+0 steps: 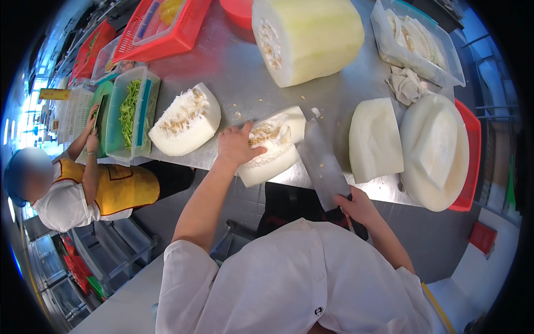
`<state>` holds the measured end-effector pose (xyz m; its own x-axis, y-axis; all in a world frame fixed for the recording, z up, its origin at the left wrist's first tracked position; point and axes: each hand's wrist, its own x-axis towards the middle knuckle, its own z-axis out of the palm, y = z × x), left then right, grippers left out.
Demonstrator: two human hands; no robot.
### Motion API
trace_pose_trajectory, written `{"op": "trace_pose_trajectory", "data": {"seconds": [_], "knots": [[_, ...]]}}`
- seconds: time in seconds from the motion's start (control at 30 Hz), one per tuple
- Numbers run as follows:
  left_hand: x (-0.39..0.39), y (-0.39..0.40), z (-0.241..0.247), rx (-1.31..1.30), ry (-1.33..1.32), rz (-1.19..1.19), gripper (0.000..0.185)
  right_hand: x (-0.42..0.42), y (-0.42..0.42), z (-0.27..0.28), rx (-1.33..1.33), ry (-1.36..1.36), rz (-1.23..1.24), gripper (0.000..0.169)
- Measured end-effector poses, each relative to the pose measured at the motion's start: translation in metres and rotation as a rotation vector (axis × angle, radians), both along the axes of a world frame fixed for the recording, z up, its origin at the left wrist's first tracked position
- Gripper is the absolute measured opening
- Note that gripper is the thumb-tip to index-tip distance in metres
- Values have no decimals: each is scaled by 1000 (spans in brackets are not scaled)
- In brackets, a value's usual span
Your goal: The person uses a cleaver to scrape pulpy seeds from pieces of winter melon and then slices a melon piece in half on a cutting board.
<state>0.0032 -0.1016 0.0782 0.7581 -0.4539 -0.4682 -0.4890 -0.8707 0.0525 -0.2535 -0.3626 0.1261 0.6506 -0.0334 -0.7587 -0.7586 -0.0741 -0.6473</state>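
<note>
My left hand (pixel 238 146) grips a peeled winter melon piece (pixel 288 123), with seeds and white pulp facing up. Its thumb lies over the pulp. A notch splits the piece's right side beside the cleaver (pixel 324 163), whose broad blade slants across the table edge. My right hand (pixel 358 205) is shut on the cleaver's handle. Left of my left hand lies another seeded melon wedge (pixel 190 123). A peeled melon chunk (pixel 375 142) without seeds sits right of the blade. Farther off rests a large peeled melon section (pixel 317 41), its seedy cut end turned left.
Hollowed melon pieces (pixel 436 154) are stacked at right over a red basket (pixel 469 158). Behind them are a crumpled cloth (pixel 405 85) and a plastic tub (pixel 450 73). At left, a tub of green cut vegetables (pixel 131 112) stands near a co-worker (pixel 112 188) with a knife.
</note>
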Motion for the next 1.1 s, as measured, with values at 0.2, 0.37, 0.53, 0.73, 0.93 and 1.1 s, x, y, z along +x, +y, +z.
{"op": "trace_pose_trajectory", "data": {"seconds": [0.2, 0.37, 0.53, 0.73, 0.93, 1.1], "knots": [[-48, 7, -21, -226, -23, 271, 97, 17, 14, -27, -77, -102, -23, 35], [-73, -8, -37, -278, -62, 484, 100, 39, 19, -36, -117, -138, 11, 36], [-78, -20, -31, -270, -36, 570, 101, 28, 18, -16, -125, -144, -59, 35], [-83, -29, -29, -309, 5, 628, 103, 24, 28, -26, -75, -121, -147, 36], [-90, -35, -36, -356, -58, 691, 100, 37, 22, -45, -74, -165, -87, 37], [-89, -33, -39, -357, -62, 658, 97, 25, 18, -41, -67, -126, -28, 34]]}}
